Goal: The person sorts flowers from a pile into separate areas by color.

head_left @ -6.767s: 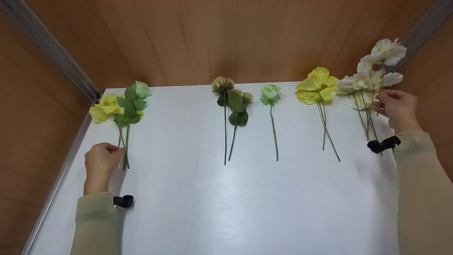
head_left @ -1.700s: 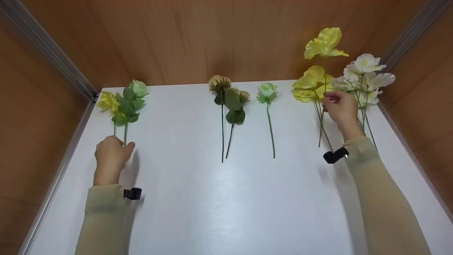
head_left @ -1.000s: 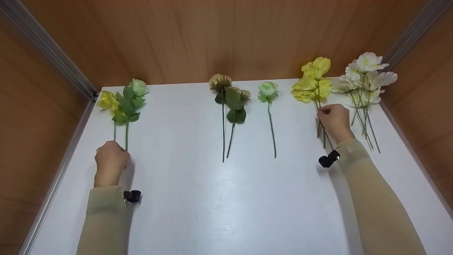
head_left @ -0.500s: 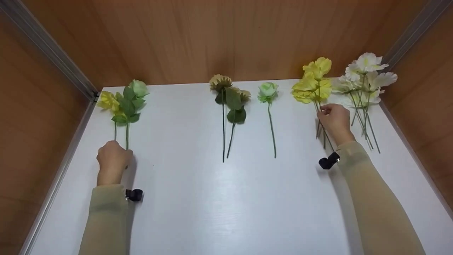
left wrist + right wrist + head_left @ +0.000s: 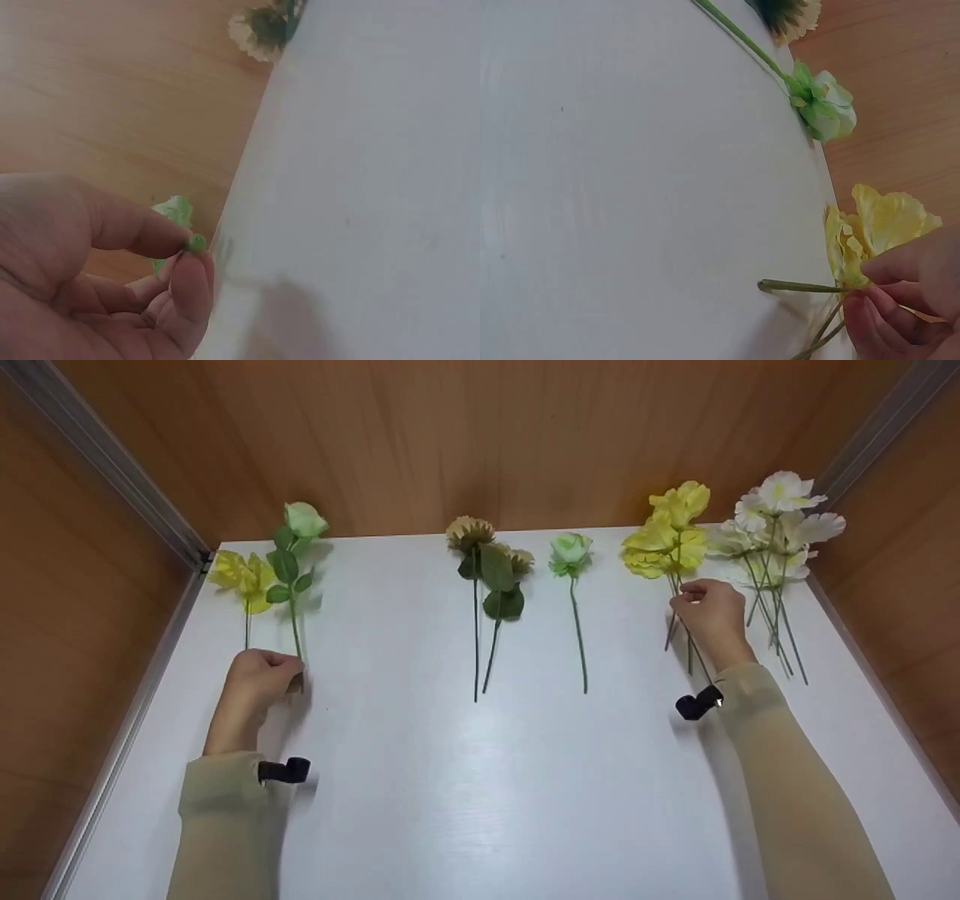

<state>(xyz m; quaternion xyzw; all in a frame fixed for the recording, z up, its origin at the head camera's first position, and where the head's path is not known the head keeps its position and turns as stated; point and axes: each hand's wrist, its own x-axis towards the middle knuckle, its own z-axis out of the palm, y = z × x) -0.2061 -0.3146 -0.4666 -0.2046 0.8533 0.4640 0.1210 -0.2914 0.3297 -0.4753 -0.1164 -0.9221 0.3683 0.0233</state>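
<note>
My left hand pinches a pale green rose low on its leafy stem, between thumb and forefinger. The cut end of that stem pokes out from the fingertips in the left wrist view. Just left of the rose lies a yellow flower, its lower stem hidden behind the hand. On the right side, my right hand pinches the stem of a yellow flower that overlaps other yellow blooms. The right wrist view shows the pinched stem pointing away from the fingers.
Two tan flowers with dark leaves lie mid-table, and beside them a single green rose. Several white flowers lie right of my right hand. Wooden panels wall in the white table at back and sides.
My right hand has gone from the white flowers to the yellow ones and lowered a yellow flower onto them. The left hand has raised the green rose and shifted it right, off the yellow flower.
</note>
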